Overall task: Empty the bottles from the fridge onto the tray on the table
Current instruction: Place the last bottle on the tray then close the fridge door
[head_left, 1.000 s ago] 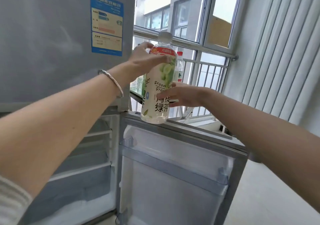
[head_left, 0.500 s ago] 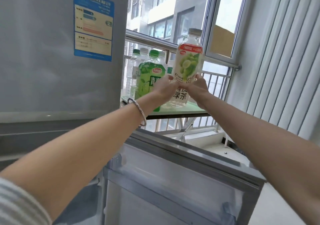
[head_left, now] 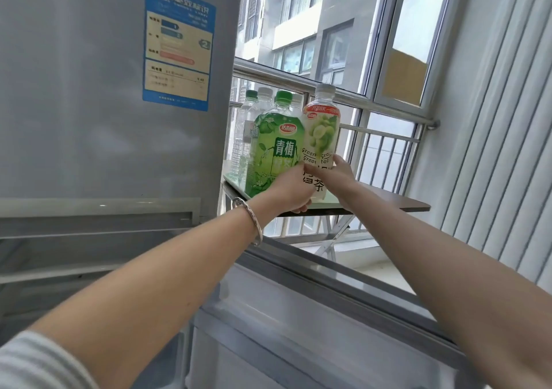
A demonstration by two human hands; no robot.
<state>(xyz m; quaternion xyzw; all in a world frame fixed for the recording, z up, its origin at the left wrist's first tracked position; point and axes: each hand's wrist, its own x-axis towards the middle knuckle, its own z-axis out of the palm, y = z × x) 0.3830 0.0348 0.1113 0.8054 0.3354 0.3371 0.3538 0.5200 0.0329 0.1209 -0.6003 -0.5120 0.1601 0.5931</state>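
Observation:
A green grape tea bottle (head_left: 321, 131) with a white cap stands upright on the pale green tray (head_left: 324, 204) on the small table (head_left: 397, 203). My left hand (head_left: 291, 188) grips its lower part from the left, and my right hand (head_left: 334, 176) holds it from the right. Right beside it on the left stands a green plum tea bottle (head_left: 273, 149). Behind that, clear water bottles (head_left: 245, 131) stand on the tray, partly hidden by the fridge (head_left: 104, 89).
The open lower fridge door (head_left: 313, 314) stretches across below my arms. A metal window railing (head_left: 385, 149) runs behind the table. White ribbed wall panels (head_left: 501, 149) rise on the right.
Both hands have carried the grape tea bottle from above the fridge door over to the tray and lowered it beside the green plum tea bottle. The camera moved closer.

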